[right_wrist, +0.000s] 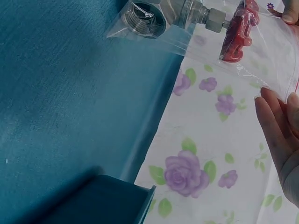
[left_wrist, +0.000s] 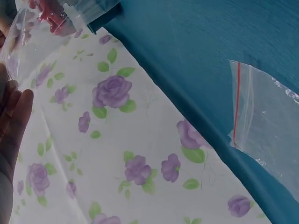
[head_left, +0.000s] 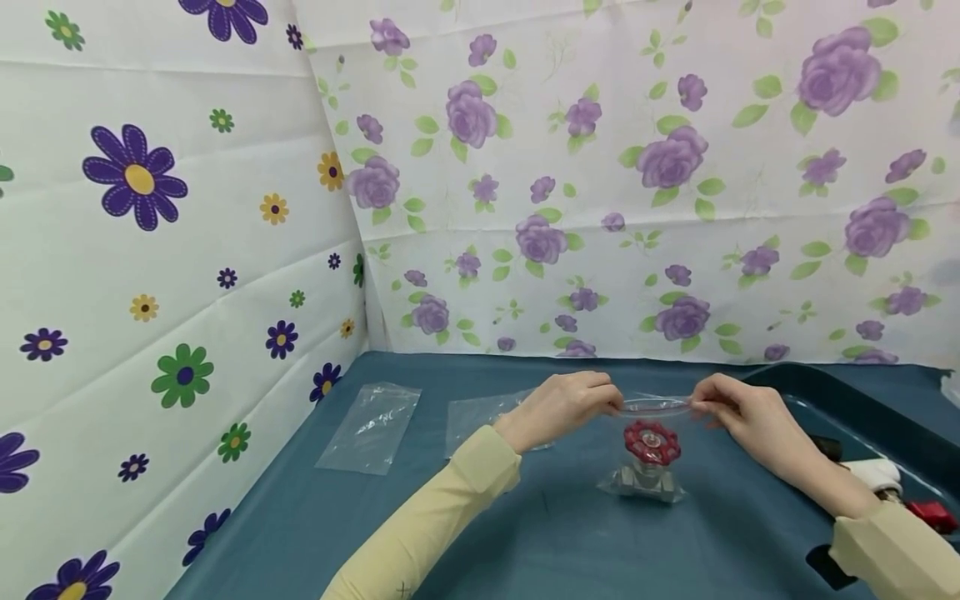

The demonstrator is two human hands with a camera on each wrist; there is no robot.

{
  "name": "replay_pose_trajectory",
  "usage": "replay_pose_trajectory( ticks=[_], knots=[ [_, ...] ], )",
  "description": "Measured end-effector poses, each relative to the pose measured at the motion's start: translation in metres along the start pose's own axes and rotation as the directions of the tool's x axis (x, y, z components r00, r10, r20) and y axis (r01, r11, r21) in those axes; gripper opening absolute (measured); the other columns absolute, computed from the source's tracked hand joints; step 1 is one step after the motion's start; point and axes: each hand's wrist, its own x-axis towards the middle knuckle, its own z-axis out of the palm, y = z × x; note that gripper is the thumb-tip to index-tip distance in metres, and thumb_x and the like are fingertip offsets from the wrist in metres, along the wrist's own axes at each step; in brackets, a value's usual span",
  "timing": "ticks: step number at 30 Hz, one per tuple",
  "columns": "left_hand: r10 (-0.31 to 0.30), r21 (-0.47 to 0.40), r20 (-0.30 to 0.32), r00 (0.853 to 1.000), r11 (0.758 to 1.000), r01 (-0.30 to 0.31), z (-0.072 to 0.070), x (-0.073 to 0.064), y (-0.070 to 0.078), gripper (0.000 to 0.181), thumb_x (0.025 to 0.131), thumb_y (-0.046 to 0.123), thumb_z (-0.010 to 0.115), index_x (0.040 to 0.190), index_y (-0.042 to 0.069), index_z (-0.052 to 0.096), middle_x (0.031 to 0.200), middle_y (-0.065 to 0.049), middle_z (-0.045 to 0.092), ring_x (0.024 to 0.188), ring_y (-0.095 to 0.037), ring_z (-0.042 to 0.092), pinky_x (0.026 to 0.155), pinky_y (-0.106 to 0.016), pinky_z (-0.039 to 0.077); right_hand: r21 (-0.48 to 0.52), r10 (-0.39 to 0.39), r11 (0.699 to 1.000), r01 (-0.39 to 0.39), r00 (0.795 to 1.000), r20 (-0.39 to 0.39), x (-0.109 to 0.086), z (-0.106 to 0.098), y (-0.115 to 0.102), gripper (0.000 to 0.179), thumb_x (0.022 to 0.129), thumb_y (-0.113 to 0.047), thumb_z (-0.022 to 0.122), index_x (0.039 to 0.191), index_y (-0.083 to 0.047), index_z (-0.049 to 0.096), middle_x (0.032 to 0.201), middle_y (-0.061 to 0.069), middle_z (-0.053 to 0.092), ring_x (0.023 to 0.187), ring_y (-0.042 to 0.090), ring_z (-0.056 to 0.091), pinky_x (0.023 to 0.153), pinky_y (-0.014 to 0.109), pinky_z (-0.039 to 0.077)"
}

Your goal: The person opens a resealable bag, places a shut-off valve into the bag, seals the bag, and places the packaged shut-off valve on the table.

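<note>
A metal valve (head_left: 647,479) with a red handwheel (head_left: 652,442) stands on the blue table inside a clear zip bag (head_left: 654,406). My left hand (head_left: 566,407) pinches the left end of the bag's top edge. At the right end of that edge, my right hand (head_left: 753,421) pinches the plastic between thumb and fingers. The bag's mouth is stretched between both hands, above the handwheel. In the right wrist view the valve's threaded end (right_wrist: 144,19) shows through the plastic. Only part of the handwheel (left_wrist: 52,17) appears in the left wrist view.
Two flat clear bags, one far left (head_left: 371,429) and one (head_left: 476,417) partly behind the left hand, lie on the table. A dark tray (head_left: 873,400) at right contains a white item (head_left: 873,475) and a red piece (head_left: 932,515). A black object (head_left: 830,567) lies near the right sleeve.
</note>
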Motion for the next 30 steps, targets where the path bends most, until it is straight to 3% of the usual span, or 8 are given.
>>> replay_pose_trajectory(
  ticks=[5,12,18,20,22,24,28,30],
  knots=[
    [-0.01,-0.065,-0.056,0.998,0.998,0.006,0.005,-0.004,0.001,0.01,0.082,0.005,0.068,0.091,0.008,0.064,0.087,0.0,0.056,0.078,-0.005,0.056,0.073,-0.008,0.039,0.032,0.036,0.999,-0.035,0.999,-0.013,-0.004,0.002,0.0,0.022,0.082,0.008,0.061,0.09,-0.013,0.059,0.081,-0.004,0.062,0.066,0.006,0.06,0.054,0.022,0.05],
    [-0.014,-0.055,-0.146,0.989,0.998,0.006,0.01,-0.012,0.002,0.013,0.084,0.006,0.065,0.096,0.008,0.065,0.093,0.0,0.056,0.079,-0.002,0.055,0.071,-0.007,0.039,0.065,0.04,0.997,-0.038,0.998,-0.041,-0.007,0.004,-0.001,0.024,0.08,0.011,0.061,0.09,-0.011,0.059,0.082,-0.001,0.063,0.066,0.01,0.061,0.053,0.022,0.05],
    [-0.152,-0.175,-0.235,0.96,0.978,0.112,0.016,-0.014,0.005,0.029,0.081,0.005,0.067,0.108,0.005,0.057,0.105,-0.005,0.051,0.08,-0.011,0.054,0.068,-0.01,0.041,0.069,-0.006,0.998,0.011,0.997,-0.072,-0.007,0.005,-0.005,0.029,0.078,0.015,0.061,0.091,-0.01,0.059,0.083,0.001,0.063,0.064,0.009,0.061,0.053,0.022,0.05],
    [-0.235,-0.298,-0.237,0.943,0.941,0.16,0.02,-0.015,0.008,0.039,0.08,0.004,0.068,0.116,0.003,0.051,0.108,-0.009,0.05,0.085,-0.016,0.055,0.071,-0.014,0.044,0.071,-0.02,0.997,0.026,0.997,-0.081,-0.007,0.006,-0.006,0.03,0.077,0.016,0.061,0.091,-0.01,0.059,0.083,0.001,0.063,0.064,0.007,0.06,0.053,0.022,0.05],
    [-0.33,-0.42,-0.208,0.921,0.88,0.22,0.024,-0.016,0.01,0.046,0.081,0.005,0.067,0.121,0.003,0.046,0.109,-0.011,0.051,0.091,-0.018,0.055,0.076,-0.018,0.045,0.069,-0.026,0.997,0.032,0.996,-0.087,-0.007,0.007,-0.006,0.031,0.077,0.017,0.061,0.091,-0.01,0.06,0.084,0.001,0.064,0.064,0.006,0.06,0.053,0.021,0.049],
    [-0.43,-0.532,-0.155,0.889,0.795,0.292,0.027,-0.018,0.013,0.048,0.083,0.006,0.065,0.125,0.004,0.043,0.111,-0.012,0.053,0.097,-0.016,0.055,0.08,-0.022,0.045,0.061,-0.023,0.998,0.029,0.996,-0.091,-0.007,0.007,-0.007,0.031,0.076,0.017,0.061,0.091,-0.01,0.059,0.083,0.001,0.064,0.064,0.006,0.06,0.053,0.02,0.049],
    [-0.591,-0.666,-0.047,0.805,0.619,0.416,0.032,-0.021,0.018,0.039,0.087,0.015,0.061,0.123,0.006,0.05,0.111,-0.006,0.059,0.098,-0.007,0.055,0.082,-0.021,0.044,0.054,-0.017,0.998,0.022,0.995,-0.095,-0.007,0.007,-0.007,0.03,0.076,0.017,0.061,0.09,-0.01,0.059,0.083,0.002,0.064,0.063,0.008,0.06,0.053,0.019,0.049],
    [-0.629,-0.709,-0.022,0.777,0.558,0.431,0.032,-0.022,0.021,0.031,0.088,0.016,0.059,0.117,0.006,0.056,0.108,-0.003,0.061,0.094,-0.005,0.057,0.079,-0.022,0.045,0.052,-0.015,0.998,0.02,0.995,-0.096,-0.008,0.007,-0.008,0.03,0.076,0.017,0.061,0.09,-0.01,0.059,0.083,0.002,0.064,0.063,0.008,0.06,0.053,0.019,0.049]
  ],
)
